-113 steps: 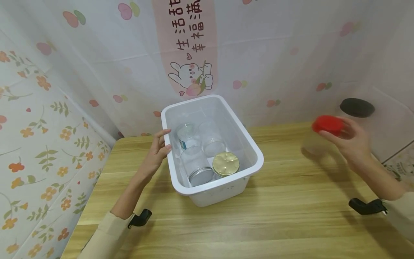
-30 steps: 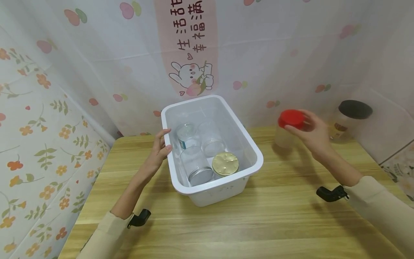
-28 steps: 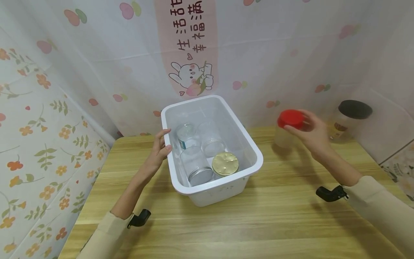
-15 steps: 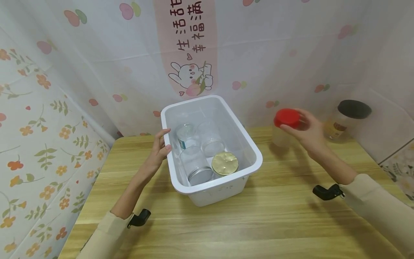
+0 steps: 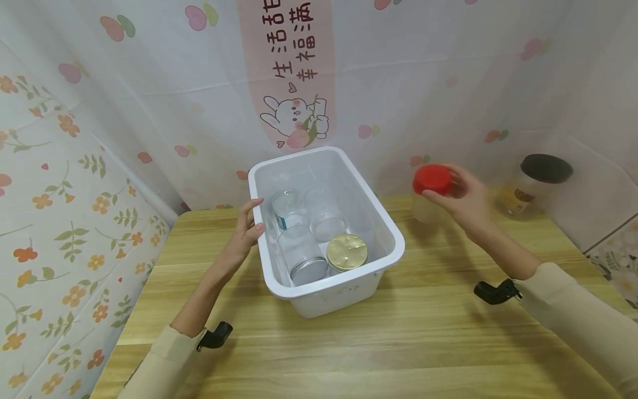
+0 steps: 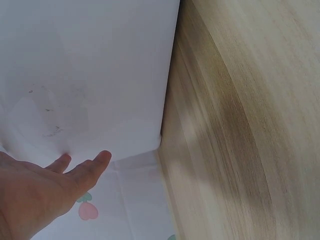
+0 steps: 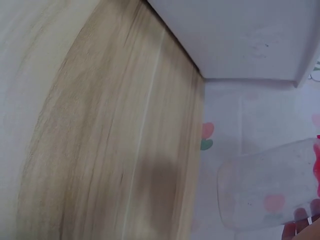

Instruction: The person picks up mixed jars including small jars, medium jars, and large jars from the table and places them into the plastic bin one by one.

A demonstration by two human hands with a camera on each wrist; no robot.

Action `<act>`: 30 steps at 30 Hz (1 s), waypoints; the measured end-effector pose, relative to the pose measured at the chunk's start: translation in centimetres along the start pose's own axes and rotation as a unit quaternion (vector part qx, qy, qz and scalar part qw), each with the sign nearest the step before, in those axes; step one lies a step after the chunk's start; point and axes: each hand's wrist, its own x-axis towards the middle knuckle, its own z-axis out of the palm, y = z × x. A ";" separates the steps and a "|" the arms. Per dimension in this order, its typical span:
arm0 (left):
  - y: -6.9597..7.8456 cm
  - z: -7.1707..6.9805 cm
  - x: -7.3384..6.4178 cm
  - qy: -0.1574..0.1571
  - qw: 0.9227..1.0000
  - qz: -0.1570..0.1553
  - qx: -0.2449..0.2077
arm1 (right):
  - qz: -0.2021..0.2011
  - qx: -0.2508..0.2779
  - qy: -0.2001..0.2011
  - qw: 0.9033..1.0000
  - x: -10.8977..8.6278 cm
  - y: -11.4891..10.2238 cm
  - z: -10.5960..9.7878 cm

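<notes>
- While I monitor the head view, the right hand (image 5: 466, 202) grips the red lid (image 5: 432, 178) of a clear jar (image 5: 423, 210), thumb on the near side of the lid and the other fingers around its right and far sides.
- Jar position: right of the white bin (image 5: 339, 301), apart from it, toward the far edge of the wooden table (image 5: 379, 343). I read the jar as roughly upright and raised; the right wrist view shows its base off the wood, with a shadow on the boards.
- Left hand (image 5: 239, 241): fingers loosely spread, tips touching the left rim of the bin. I cannot tell how firmly they press.
- Bin contents, near side: a gold lid (image 5: 347, 252) at right; at left, a jar with its silver lid (image 5: 310, 271) turned toward the near side.
- Bin contents, far side: a labelled jar (image 5: 287, 205) at left; a see-through container (image 5: 326, 210) at right.
- Far right of the table: I note an upright jar with a black lid (image 5: 546, 169) and a yellow-brown label (image 5: 520, 199), beyond the right hand.
- Behind the table: a printed curtain (image 5: 399, 88) with a rabbit drawing (image 5: 294, 116).
- Sleeves: both beige, each with a small black device at the cuff.
</notes>
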 end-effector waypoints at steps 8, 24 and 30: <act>0.0 0.0 -0.1 0.000 1.000 -0.004 0.000 | -0.014 -0.004 -0.013 1.000 0.4 -0.6 0.8; 0.1 0.0 0.0 0.006 1.000 -0.009 0.001 | -0.069 -0.006 -0.025 0.997 1.6 -2.3 1.9; 0.3 0.1 0.0 0.005 1.000 -0.009 -0.001 | -0.091 -0.012 -0.043 0.995 2.3 -3.3 2.1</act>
